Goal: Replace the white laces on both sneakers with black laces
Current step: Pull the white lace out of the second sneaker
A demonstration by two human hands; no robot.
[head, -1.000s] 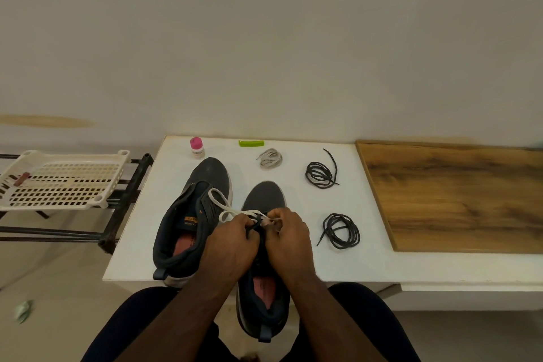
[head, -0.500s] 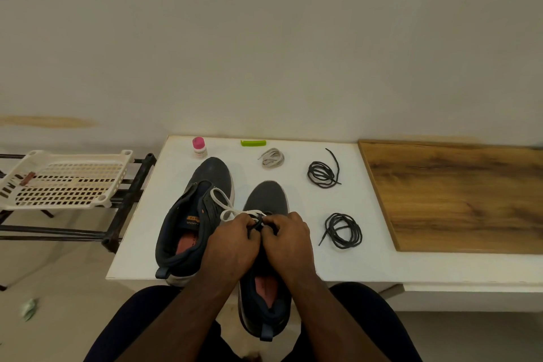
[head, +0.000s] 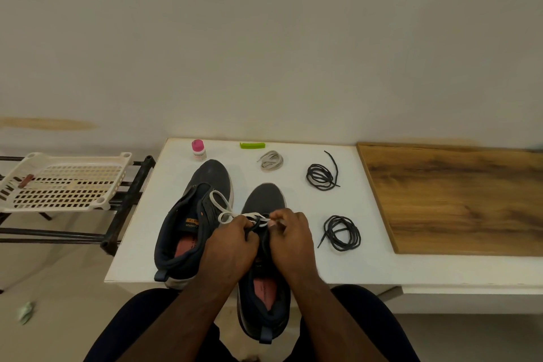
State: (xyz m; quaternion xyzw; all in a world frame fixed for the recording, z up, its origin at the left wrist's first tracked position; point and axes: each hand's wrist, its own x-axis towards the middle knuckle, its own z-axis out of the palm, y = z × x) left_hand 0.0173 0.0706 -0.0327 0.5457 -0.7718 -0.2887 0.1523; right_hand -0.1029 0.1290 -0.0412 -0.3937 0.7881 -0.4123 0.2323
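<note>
Two dark sneakers lie on the white table (head: 367, 261). The left sneaker (head: 194, 214) has no lace in its eyelets. The right sneaker (head: 264, 297) overhangs the table's front edge, and its white lace (head: 223, 209) loops out to the left over the other shoe. My left hand (head: 232, 247) and my right hand (head: 291, 241) meet over the right sneaker's tongue, both pinching the white lace. A bundled white lace (head: 271, 160) lies near the back. Two coiled black laces lie to the right, one far (head: 321, 176) and one near (head: 342, 233).
A small pink-capped bottle (head: 198, 150) and a green clip (head: 252, 145) sit at the table's back edge. A wooden board (head: 458, 200) covers the right side. To the left, a cream plastic basket (head: 61, 182) rests on a black rack.
Both hands stay on the right sneaker's white lace; my right hand's fingers shifted slightly and the lace end shows between them again.
</note>
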